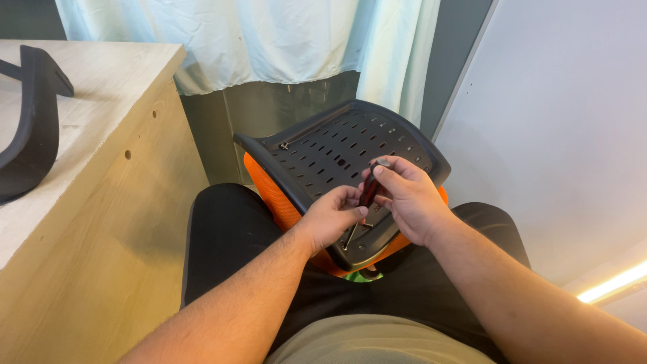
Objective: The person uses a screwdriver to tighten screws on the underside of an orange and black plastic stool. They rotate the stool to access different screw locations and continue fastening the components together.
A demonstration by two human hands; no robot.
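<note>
At the centre of the frame, the right hand (408, 199) pinches a red-and-black-handled screwdriver (367, 192), its metal shaft angled down onto a black perforated plastic chair seat base with orange cushion (323, 152) propped on the person's lap. The left hand (330, 217) curls its fingers against the handle's lower end. A black curved chair part (30, 121) lies on the pale wooden desk (114, 74) at upper left.

Matt black perforated plastic seat pan (323, 152) (orange cloth beneath), pale rough-grained wood desk (101, 195).

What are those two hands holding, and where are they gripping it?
A screwdriver: the right hand grips its dark red handle, the left hand pinches the metal shaft lower down. Its tip rests on the black slotted chair seat base.
</note>
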